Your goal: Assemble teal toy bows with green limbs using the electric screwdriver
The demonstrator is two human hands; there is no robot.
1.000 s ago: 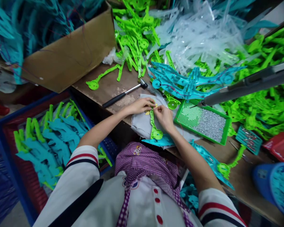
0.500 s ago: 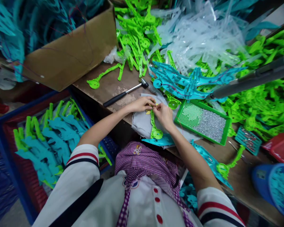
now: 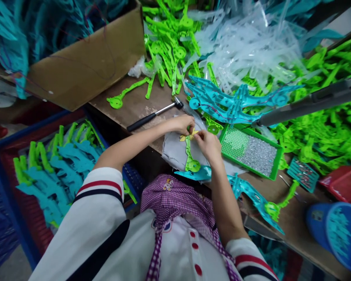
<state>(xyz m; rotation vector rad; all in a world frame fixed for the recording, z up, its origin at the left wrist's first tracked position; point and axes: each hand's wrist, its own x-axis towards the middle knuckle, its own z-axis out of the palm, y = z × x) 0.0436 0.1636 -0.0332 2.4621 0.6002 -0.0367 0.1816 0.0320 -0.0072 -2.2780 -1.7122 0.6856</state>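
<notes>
Lime-green plastic shows between the fingertips of the left hand (image 3: 185, 124), whose grip pinches the upper end of a slender arm piece (image 3: 188, 152). Across from it, the right hand (image 3: 208, 145) has thumb and forefinger drawn close together, just beside the piece; I cannot tell whether that grip pinches anything small. The arm piece lies over a grey cloth (image 3: 171, 150) with a yellow printed figure (image 3: 183, 137), its round end toward the person and against a flat teal part (image 3: 197, 174); whether the two are joined does not show. Beyond the left hand, a hammer (image 3: 155, 117) with a black handle rests on the brown bench (image 3: 119, 89), its head pointing away from the person. To the right of the hands sits a green tray (image 3: 277, 164), partly filled with small silvery pieces (image 3: 257, 154). Behind that tray lies a long teal assembly (image 3: 236, 103) with thin wires along it, and a dark rod-shaped tool (image 3: 304, 105) reaches in from the right edge. Farther back are heaped green parts (image 3: 163, 50) and a mound of translucent pieces (image 3: 251, 50). Left of these stands a cardboard box (image 3: 90, 72) holding teal parts; below it, a blue crate (image 3: 6, 199) carries rows of teal-and-green pieces (image 3: 67, 164).
</notes>
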